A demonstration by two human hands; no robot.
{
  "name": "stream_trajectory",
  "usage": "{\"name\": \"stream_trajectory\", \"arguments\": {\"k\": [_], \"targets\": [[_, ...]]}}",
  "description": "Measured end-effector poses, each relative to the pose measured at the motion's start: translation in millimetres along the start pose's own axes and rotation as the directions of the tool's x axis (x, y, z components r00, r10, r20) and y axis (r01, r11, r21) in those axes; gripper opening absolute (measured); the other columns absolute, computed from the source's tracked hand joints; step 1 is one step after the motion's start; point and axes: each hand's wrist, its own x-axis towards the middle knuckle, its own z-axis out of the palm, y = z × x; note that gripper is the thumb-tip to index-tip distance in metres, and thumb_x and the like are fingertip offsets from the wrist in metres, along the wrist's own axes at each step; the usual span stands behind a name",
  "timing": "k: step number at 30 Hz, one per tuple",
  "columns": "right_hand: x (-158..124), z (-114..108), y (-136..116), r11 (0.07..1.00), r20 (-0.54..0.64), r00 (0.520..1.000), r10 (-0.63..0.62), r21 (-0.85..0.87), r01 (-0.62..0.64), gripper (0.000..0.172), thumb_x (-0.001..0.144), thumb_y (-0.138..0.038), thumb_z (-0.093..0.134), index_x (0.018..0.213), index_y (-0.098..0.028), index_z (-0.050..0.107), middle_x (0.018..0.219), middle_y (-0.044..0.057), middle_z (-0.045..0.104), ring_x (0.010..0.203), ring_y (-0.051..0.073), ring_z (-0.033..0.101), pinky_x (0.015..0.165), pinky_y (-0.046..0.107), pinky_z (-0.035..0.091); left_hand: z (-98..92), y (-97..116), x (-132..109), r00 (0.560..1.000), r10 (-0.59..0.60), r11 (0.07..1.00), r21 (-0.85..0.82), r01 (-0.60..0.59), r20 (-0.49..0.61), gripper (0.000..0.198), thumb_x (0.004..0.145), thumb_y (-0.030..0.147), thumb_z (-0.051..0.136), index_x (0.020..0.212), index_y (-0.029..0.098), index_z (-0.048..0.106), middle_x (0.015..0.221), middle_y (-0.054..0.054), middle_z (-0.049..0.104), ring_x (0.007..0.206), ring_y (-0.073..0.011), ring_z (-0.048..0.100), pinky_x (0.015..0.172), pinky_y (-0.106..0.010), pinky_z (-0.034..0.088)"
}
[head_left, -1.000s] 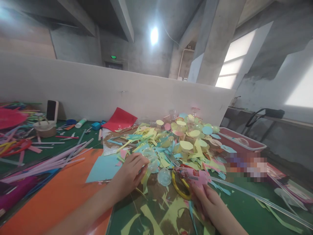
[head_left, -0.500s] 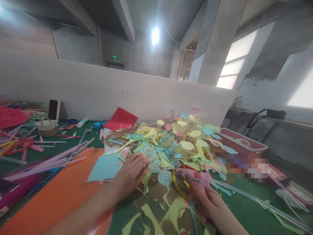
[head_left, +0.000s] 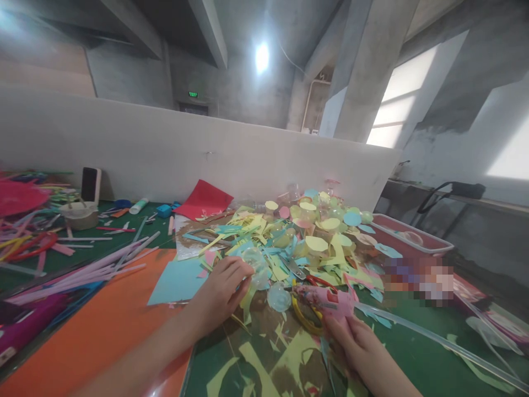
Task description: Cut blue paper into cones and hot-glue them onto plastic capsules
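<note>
My left hand (head_left: 225, 289) is closed, its fingers and thumb pinching a clear plastic cup-like piece (head_left: 256, 264). Wrapped round the grip of a pink hot glue gun (head_left: 333, 300) is my right hand (head_left: 355, 342). The gun's nozzle points left, and a long translucent glue stick (head_left: 438, 333) runs out of its back to the right. Between the hands a round clear plastic piece (head_left: 279, 298) rests on the table. Scissors (head_left: 308, 320) with yellow and red handles lie partly under the gun.
Paper scraps (head_left: 264, 364) cover the green table. Behind them rises a pile of clear cups with paper discs (head_left: 316, 244). Orange (head_left: 103, 331) and blue sheets (head_left: 176, 281) lie left, with pale straws (head_left: 128, 259). A pink tray (head_left: 433, 251) stands right; a white partition (head_left: 206, 143) closes the back.
Almost nothing differs. Both hands keep their holds, and the glue gun has shifted only very slightly beside the round clear piece.
</note>
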Motion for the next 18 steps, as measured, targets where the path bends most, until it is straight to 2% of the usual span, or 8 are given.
{"name": "stream_trajectory", "arguments": {"k": [5, 9, 14, 18], "targets": [[-2, 2, -3, 1.000, -0.040, 0.999, 0.003, -0.003, -0.003, 0.054, 0.077, -0.075, 0.044, 0.061, -0.024, 0.039, 0.034, -0.008, 0.039, 0.032, 0.009, 0.035, 0.036, 0.023, 0.024, -0.8, 1, 0, 1.000, 0.004, 1.000, 0.014, -0.004, -0.004, 0.013, 0.092, 0.011, 0.045, 0.098, 0.019, 0.054, 0.091, -0.004, 0.064, 0.095, -0.0189, 0.054, 0.082, -0.030, 0.045], [-1, 2, -3, 0.999, -0.021, 1.000, -0.012, -0.035, 0.012, 0.058, 0.076, -0.078, 0.043, 0.056, -0.024, 0.038, 0.033, -0.007, 0.037, 0.032, 0.010, 0.036, 0.038, 0.023, 0.028, -2.0, 2, 2, 1.000, 0.013, 1.000, 0.017, -0.012, -0.011, 0.014, 0.092, 0.011, 0.045, 0.098, 0.020, 0.053, 0.091, -0.004, 0.065, 0.096, -0.0188, 0.054, 0.083, -0.030, 0.046], [-3, -1, -5, 0.999, -0.008, 1.000, 0.006, -0.032, -0.006, 0.055, 0.077, -0.076, 0.042, 0.059, -0.024, 0.040, 0.034, -0.008, 0.038, 0.032, 0.009, 0.036, 0.038, 0.023, 0.030, -2.5, 2, 3, 1.000, 0.015, 0.999, 0.029, -0.015, -0.016, 0.014, 0.092, 0.011, 0.045, 0.097, 0.021, 0.054, 0.090, -0.004, 0.065, 0.094, -0.0187, 0.055, 0.082, -0.031, 0.047], [-7, -14, -11, 0.998, 0.016, 0.999, -0.036, -0.044, 0.037, 0.052, 0.079, -0.072, 0.044, 0.059, -0.024, 0.042, 0.038, -0.006, 0.045, 0.039, 0.011, 0.045, 0.046, 0.023, 0.039, -3.7, 2, 5, 0.999, 0.026, 1.000, 0.017, -0.025, -0.047, 0.014, 0.093, 0.011, 0.044, 0.097, 0.020, 0.053, 0.087, -0.003, 0.064, 0.090, -0.0183, 0.057, 0.079, -0.030, 0.048]]}}
